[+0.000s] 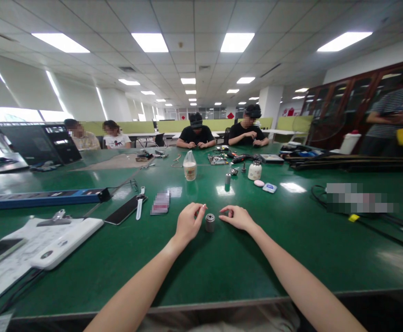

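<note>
A small grey metal cylinder point(210, 223) with a hole in its top stands upright on the green table point(242, 267), between my two hands. Just left of it, my left hand point(189, 222) is closed in a pinch; a tiny pale tip shows at the fingers, too small to name. To the cylinder's right, my right hand point(237, 217) has curled fingers with a gap between thumb and forefinger, and nothing visible in them. Neither hand appears to touch the cylinder. Farther back stands a second metal cylinder point(228, 180).
A bagged cup point(189, 168), a white jar point(254, 170) and a small blue-and-white case point(269, 187) stand beyond my hands. A watch point(140, 203), a phone point(125, 211), a power strip point(42, 198) and a clipboard point(18, 244) lie left. Cables point(370, 226) lie right. Several people sit opposite.
</note>
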Demonstrator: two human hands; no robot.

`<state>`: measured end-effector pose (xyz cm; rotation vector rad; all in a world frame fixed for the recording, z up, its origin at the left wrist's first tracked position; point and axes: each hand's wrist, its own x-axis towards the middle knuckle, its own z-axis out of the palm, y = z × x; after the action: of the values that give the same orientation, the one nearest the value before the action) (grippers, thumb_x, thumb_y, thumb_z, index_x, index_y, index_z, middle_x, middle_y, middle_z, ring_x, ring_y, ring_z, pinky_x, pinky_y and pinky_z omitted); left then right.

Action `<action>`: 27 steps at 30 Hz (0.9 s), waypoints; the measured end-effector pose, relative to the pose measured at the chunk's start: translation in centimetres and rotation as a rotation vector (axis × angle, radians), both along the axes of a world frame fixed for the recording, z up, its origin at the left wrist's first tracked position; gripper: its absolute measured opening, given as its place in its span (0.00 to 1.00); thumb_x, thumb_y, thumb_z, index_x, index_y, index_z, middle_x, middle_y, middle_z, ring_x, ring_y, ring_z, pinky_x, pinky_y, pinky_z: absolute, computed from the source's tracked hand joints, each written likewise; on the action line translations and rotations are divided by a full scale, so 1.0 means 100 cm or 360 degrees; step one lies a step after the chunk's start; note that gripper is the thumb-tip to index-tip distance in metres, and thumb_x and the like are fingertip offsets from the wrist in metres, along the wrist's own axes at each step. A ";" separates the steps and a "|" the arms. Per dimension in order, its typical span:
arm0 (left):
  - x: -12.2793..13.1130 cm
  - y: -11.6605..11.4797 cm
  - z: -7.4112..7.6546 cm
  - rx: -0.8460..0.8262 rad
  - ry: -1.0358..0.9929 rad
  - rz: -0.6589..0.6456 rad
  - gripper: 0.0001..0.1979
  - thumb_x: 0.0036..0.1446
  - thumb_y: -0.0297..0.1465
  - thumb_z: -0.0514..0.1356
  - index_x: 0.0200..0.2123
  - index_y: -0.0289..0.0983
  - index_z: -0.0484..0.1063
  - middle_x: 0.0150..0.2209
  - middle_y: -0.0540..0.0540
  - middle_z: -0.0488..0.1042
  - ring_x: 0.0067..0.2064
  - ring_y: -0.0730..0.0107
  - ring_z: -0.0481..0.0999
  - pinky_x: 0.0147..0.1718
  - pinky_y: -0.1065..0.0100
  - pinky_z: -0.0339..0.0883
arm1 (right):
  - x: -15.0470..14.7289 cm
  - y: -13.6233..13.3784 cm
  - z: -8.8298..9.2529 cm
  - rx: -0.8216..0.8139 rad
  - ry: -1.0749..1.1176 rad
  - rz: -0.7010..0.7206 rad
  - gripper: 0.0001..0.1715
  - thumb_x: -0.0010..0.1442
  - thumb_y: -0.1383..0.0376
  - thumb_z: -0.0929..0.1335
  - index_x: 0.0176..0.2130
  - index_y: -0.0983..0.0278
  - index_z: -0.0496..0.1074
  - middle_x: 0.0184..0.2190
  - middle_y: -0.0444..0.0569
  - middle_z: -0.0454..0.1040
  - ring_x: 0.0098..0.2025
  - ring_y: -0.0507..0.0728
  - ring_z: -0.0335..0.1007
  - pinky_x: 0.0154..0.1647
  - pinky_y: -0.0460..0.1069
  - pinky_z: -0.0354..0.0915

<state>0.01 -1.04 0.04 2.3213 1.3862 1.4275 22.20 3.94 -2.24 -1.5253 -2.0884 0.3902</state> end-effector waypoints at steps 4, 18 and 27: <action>0.000 0.000 0.000 0.0001 0.0001 0.0026 0.17 0.66 0.38 0.49 0.38 0.37 0.75 0.33 0.47 0.74 0.33 0.70 0.71 0.35 0.71 0.62 | -0.001 0.000 -0.002 0.0008 -0.0011 0.0034 0.17 0.52 0.51 0.71 0.40 0.54 0.79 0.23 0.41 0.73 0.26 0.51 0.67 0.27 0.45 0.54; -0.019 0.010 0.002 -0.0437 0.0640 0.0582 0.11 0.61 0.28 0.49 0.40 0.41 0.71 0.37 0.45 0.78 0.39 0.64 0.77 0.35 0.69 0.64 | -0.046 -0.046 0.031 0.0407 0.0505 0.0258 0.11 0.57 0.57 0.69 0.36 0.58 0.80 0.24 0.44 0.70 0.25 0.51 0.63 0.28 0.45 0.57; -0.019 0.011 -0.004 -0.0762 0.0908 0.0721 0.14 0.61 0.32 0.51 0.50 0.36 0.62 0.39 0.37 0.78 0.41 0.55 0.78 0.38 0.62 0.67 | -0.049 -0.049 0.030 0.0472 0.0298 0.0151 0.11 0.60 0.57 0.67 0.37 0.57 0.80 0.27 0.45 0.72 0.28 0.52 0.64 0.32 0.46 0.57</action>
<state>-1.94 0.11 -0.32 2.2414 2.2085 0.3717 17.35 -0.94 0.75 -1.1763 -1.9746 0.2343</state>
